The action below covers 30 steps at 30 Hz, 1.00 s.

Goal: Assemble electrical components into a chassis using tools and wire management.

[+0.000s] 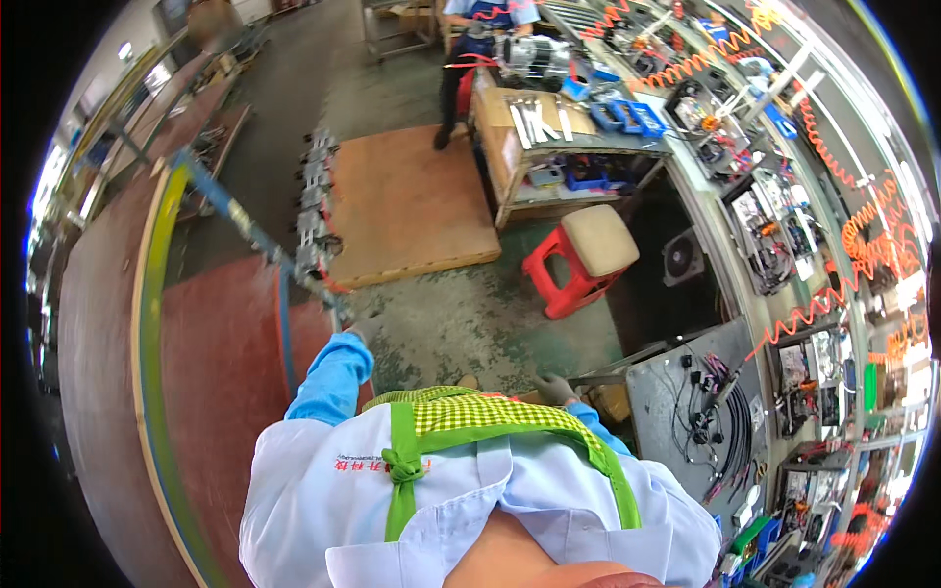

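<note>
My left hand (pixel 365 327), in a grey glove with a blue sleeve above it, is beside the near end of a blue metal rail (pixel 257 233). Whether its fingers close on the rail is too small and blurred to tell. My right hand (pixel 556 389), in a dark grey glove, hangs low in front of my green checked apron (pixel 490 414). Its fingers look loosely apart, with nothing visible in them. Close to its right is a grey bench top (pixel 652 397) bearing a bundle of black cables (pixel 720 416).
Ahead lies a wooden platform (pixel 412 211) with metal parts (pixel 314 201) along its left side. A red stool (pixel 578 260) with a beige seat stands right of it. Beyond, a person (pixel 480 24) is near a motor-like metal unit (pixel 534 61). Reddish boards (pixel 221 363) lie left.
</note>
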Motion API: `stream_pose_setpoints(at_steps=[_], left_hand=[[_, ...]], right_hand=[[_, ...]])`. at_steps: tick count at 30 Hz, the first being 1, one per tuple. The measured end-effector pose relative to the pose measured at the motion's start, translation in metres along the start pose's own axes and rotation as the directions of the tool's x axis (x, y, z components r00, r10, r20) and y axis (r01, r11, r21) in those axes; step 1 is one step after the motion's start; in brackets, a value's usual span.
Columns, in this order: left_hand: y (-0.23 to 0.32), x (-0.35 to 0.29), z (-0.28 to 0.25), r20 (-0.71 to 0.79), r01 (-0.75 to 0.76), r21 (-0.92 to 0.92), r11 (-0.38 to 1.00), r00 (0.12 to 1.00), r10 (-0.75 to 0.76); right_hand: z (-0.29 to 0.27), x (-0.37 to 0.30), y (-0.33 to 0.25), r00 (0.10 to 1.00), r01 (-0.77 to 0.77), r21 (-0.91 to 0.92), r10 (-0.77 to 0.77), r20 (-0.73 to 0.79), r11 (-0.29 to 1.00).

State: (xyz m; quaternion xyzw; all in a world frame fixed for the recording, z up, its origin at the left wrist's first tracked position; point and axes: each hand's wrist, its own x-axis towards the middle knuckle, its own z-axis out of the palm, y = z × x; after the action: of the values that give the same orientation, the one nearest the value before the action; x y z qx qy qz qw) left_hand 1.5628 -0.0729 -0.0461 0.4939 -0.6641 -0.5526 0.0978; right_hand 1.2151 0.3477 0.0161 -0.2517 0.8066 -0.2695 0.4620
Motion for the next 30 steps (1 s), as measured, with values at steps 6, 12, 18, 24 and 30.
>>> stream_pose_setpoints(at_steps=[6,12,18,24,30], left_hand=[[0.053,0.025,0.020,-0.025,-0.204,0.533,0.821,0.966,0.256],[0.044,0.138,-0.007,0.263,-0.146,0.651,0.745,0.964,-0.040],[0.233,0.300,0.103,0.626,-0.672,0.737,-0.071,0.718,-0.304],[0.412,0.421,0.196,0.418,-0.448,0.698,0.559,0.888,0.190],[0.483,0.379,0.335,0.662,-0.379,0.538,0.753,0.743,-0.099]], right_hand=[[-0.108,0.052,-0.076,0.916,0.191,0.054,-0.158,-0.369,0.980],[-0.112,0.048,-0.002,0.890,-0.070,0.192,0.149,-0.432,0.979],[-0.060,-0.005,0.045,0.739,-0.454,0.382,0.580,-0.343,0.805],[-0.064,-0.009,0.009,0.588,-0.228,0.821,0.747,-0.312,0.523],[-0.127,0.003,0.027,0.101,-0.269,0.708,0.750,-0.654,0.653]])
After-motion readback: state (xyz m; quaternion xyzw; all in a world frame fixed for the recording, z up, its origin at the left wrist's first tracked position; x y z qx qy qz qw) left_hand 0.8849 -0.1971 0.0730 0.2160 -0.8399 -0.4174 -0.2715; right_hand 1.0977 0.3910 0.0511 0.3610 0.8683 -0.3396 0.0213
